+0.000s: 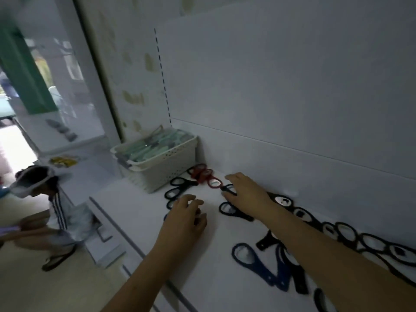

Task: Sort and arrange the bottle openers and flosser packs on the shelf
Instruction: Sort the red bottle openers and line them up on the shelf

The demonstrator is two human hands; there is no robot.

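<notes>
I see two bare forearms, no sleeves reaching them. My left hand [185, 218] and right hand [245, 193] wear nothing.

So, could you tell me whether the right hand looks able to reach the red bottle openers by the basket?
Probably yes: the right hand lies just short of the red bottle openers, with only bare shelf between, and the basket stands off to the side.

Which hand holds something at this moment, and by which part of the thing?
The right hand rests on a black bottle opener, touching its handle end; a real grip cannot be told. The left hand holds nothing visible, fingers loosely curled.
</notes>
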